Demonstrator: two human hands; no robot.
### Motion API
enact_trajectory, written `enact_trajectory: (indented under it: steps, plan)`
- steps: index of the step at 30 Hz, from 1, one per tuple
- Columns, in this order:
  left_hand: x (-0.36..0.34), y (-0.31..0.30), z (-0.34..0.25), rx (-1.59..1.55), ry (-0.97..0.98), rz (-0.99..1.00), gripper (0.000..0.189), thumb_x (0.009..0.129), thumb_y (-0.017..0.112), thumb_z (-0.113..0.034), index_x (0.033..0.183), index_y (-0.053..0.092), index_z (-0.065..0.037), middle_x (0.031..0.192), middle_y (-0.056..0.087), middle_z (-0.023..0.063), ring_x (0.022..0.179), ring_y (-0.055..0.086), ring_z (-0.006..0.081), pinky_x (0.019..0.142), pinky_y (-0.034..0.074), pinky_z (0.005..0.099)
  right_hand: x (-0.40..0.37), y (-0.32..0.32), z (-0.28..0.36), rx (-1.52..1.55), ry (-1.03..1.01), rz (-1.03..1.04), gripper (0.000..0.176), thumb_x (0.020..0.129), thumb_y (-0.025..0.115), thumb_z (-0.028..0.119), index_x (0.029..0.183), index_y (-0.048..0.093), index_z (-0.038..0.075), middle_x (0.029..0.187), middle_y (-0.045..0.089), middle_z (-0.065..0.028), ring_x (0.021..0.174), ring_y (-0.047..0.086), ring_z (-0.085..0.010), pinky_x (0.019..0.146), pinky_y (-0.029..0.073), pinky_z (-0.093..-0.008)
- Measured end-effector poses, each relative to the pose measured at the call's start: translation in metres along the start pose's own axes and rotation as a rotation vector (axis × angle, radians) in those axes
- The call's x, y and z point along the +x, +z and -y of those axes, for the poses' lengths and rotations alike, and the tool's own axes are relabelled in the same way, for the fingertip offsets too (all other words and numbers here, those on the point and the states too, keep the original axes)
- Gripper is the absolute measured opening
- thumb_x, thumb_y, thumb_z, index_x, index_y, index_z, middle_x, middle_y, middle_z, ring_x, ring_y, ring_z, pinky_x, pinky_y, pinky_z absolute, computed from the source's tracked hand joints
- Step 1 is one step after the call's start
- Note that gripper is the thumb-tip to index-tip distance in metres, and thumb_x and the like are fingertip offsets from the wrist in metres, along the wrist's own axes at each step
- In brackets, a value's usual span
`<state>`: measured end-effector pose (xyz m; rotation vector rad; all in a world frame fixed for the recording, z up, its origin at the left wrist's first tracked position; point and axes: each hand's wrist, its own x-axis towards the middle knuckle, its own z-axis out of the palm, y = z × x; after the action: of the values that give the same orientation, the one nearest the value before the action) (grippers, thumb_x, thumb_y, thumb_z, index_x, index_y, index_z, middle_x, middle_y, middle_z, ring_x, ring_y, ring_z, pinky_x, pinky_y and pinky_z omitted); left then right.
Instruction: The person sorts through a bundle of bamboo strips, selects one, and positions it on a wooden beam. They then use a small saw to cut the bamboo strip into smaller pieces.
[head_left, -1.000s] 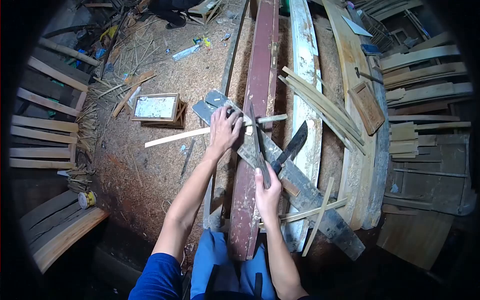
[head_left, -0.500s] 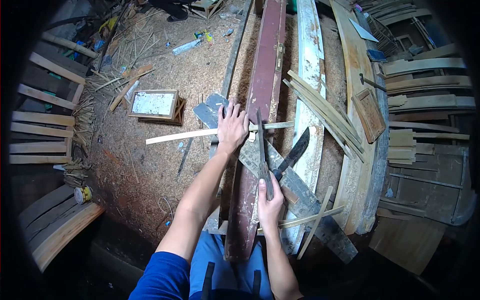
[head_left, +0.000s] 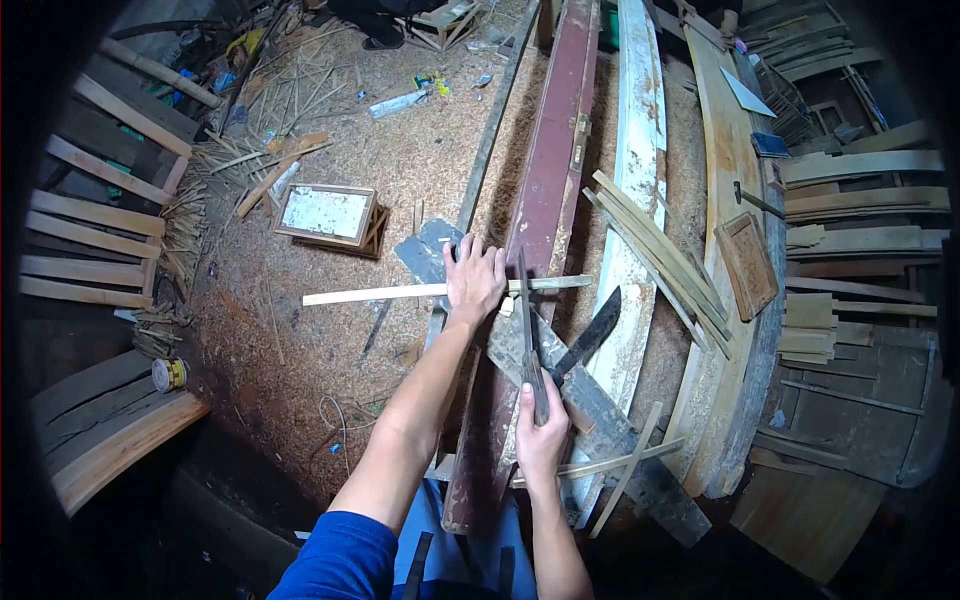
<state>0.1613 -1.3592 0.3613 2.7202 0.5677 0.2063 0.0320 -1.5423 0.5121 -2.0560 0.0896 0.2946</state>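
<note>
My left hand [head_left: 475,283] presses on a thin pale wooden strip [head_left: 375,295] that lies crosswise over the dark red beam [head_left: 550,165]. Closed around the handle of a saw-like tool [head_left: 528,315] is my right hand [head_left: 542,430]; the narrow blade points away from me and crosses the strip just right of my left hand. Beneath both lies a grey worn board [head_left: 595,400], set diagonally. A dark broad-bladed knife [head_left: 600,325] rests on it, right of the tool.
Thin strips [head_left: 665,265] lie bundled across the white beam [head_left: 635,170]. A small framed box [head_left: 327,215] stands on the shavings-covered floor at left. A hammer [head_left: 758,200] and wooden frame [head_left: 747,265] rest at right. Another person's dark-clothed legs [head_left: 375,20] show at the top.
The whole view has shifted, with the scene sitting slightly lower and further right. Both hands keep nearly the same places on the strip and the tool.
</note>
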Motion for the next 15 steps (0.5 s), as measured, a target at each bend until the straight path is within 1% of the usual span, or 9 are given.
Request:
enact_trajectory:
  steps: [1,3,5,7,8,11,13,14,15]
  plan:
    - [0.0,0.003,0.0,0.005,-0.003,0.003,0.037,0.105,0.042,-0.031,0.107,0.071,-0.007,0.12,0.062,0.0135,0.134,0.047,0.0299,0.116,0.022,0.0559,0.002,-0.001,-0.002,0.002,0.004,0.005,0.043,0.104,0.061,0.022,0.134,0.059,-0.008,0.12,0.07,-0.0272,0.111,0.069,-0.0334,0.097,0.051,-0.0394]
    - [0.001,0.004,-0.002,0.056,-0.008,-0.02,0.038,0.105,0.041,-0.032,0.11,0.071,-0.007,0.121,0.063,0.0133,0.134,0.047,0.0299,0.116,0.022,0.0555,0.007,-0.001,-0.004,0.165,0.071,0.029,0.046,0.103,0.063,0.025,0.134,0.059,-0.009,0.121,0.071,-0.0241,0.114,0.067,-0.0293,0.102,0.049,-0.0386]
    - [0.003,0.002,-0.004,0.065,-0.028,0.021,0.039,0.106,0.041,-0.032,0.111,0.07,-0.007,0.121,0.063,0.0131,0.134,0.047,0.0298,0.116,0.022,0.0553,0.013,-0.004,0.001,0.136,0.06,0.035,0.045,0.103,0.064,0.023,0.134,0.059,-0.009,0.12,0.071,-0.0235,0.114,0.067,-0.0271,0.101,0.049,-0.0379]
    - [0.002,0.002,-0.006,0.073,-0.034,0.03,0.04,0.106,0.039,-0.032,0.105,0.07,-0.007,0.126,0.063,0.0135,0.139,0.045,0.0289,0.119,0.021,0.0557,0.016,-0.01,0.011,0.048,0.017,0.051,0.043,0.104,0.062,0.022,0.133,0.06,-0.009,0.12,0.071,-0.0223,0.112,0.067,-0.0247,0.101,0.049,-0.037]
    - [0.0,0.001,-0.006,0.076,-0.039,0.04,0.04,0.106,0.039,-0.032,0.105,0.07,-0.007,0.126,0.063,0.0135,0.139,0.045,0.0289,0.119,0.021,0.0557,0.012,-0.012,0.008,0.047,0.027,0.057,0.043,0.104,0.062,0.022,0.133,0.06,-0.009,0.12,0.071,-0.0223,0.112,0.067,-0.0247,0.101,0.049,-0.037]
    - [0.007,0.002,-0.005,0.077,-0.058,0.077,0.036,0.102,0.042,-0.03,0.108,0.069,-0.006,0.126,0.063,0.0132,0.14,0.044,0.0288,0.121,0.019,0.0559,0.018,-0.014,-0.001,0.056,0.032,0.045,0.042,0.105,0.06,0.021,0.133,0.061,-0.01,0.119,0.072,-0.0225,0.11,0.067,-0.0246,0.1,0.049,-0.0369]
    - [0.005,0.003,-0.006,0.11,-0.041,0.042,0.034,0.096,0.046,-0.029,0.111,0.066,-0.006,0.125,0.063,0.0128,0.141,0.043,0.0289,0.123,0.015,0.0568,0.039,-0.009,0.003,0.138,0.109,0.076,0.04,0.104,0.061,0.02,0.132,0.061,-0.01,0.117,0.072,-0.0218,0.11,0.067,-0.0235,0.099,0.05,-0.0365]
    - [0.005,0.003,-0.006,0.099,-0.057,0.074,0.035,0.092,0.048,-0.029,0.113,0.064,-0.006,0.127,0.062,0.0128,0.143,0.042,0.029,0.124,0.013,0.0577,0.051,0.0,-0.005,0.092,0.053,0.055,0.04,0.104,0.061,0.018,0.132,0.061,-0.009,0.117,0.073,-0.0198,0.111,0.067,-0.0211,0.099,0.05,-0.0349]
    - [0.003,0.002,-0.007,0.098,-0.058,0.08,0.035,0.092,0.048,-0.029,0.113,0.064,-0.006,0.127,0.062,0.0128,0.143,0.042,0.029,0.124,0.013,0.0577,0.046,-0.001,-0.009,0.089,0.059,0.055,0.04,0.104,0.061,0.018,0.132,0.061,-0.009,0.117,0.073,-0.0198,0.111,0.067,-0.0211,0.099,0.05,-0.0349]
